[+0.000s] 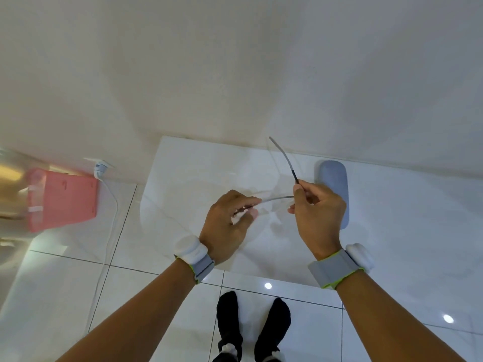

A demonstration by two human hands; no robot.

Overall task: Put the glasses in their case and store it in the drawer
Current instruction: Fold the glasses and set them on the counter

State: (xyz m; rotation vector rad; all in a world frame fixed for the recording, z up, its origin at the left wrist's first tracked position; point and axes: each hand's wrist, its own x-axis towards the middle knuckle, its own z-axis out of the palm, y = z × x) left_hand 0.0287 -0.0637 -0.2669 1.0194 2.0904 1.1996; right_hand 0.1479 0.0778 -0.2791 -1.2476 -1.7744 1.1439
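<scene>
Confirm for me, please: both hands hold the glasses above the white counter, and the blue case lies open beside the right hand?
Not quite. The head view shows the case shut, not open. The left hand and right hand do hold the glasses above the counter.

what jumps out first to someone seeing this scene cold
Two bare hands at centre hold thin clear-framed glasses above a glossy white table: the left hand pinches one temple, the right hand the other. A closed blue-grey case lies just behind the right hand, and a pink box sits far left.
</scene>
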